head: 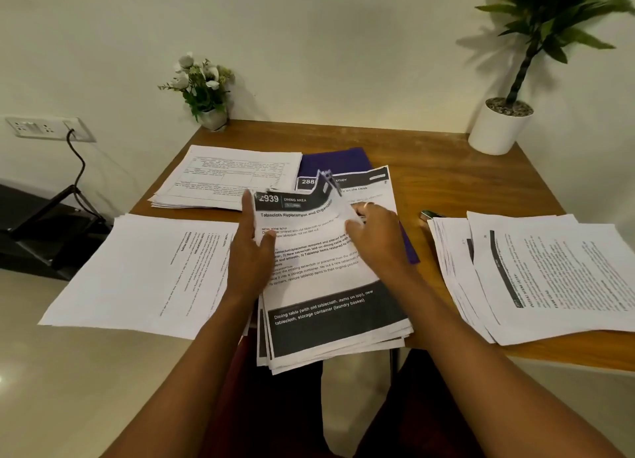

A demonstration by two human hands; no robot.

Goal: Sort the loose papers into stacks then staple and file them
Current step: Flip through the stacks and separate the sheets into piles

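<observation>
Left of centre on the brown wooden tabletop (446, 169), the left hand (251, 248) pinches the left edge of the top sheet (309, 237) of the middle stack of white printed papers with dark grey bands (343, 354). The stack overhangs the near edge, its long axis running near to far with the headings at the far end. Further right, the right hand (374, 231) grips that sheet's far right corner, which curls upward. The paper looks light, limp and easily creased, so I judge it best held at two opposite edges; a dark purple folder (336, 158) lies beneath.
</observation>
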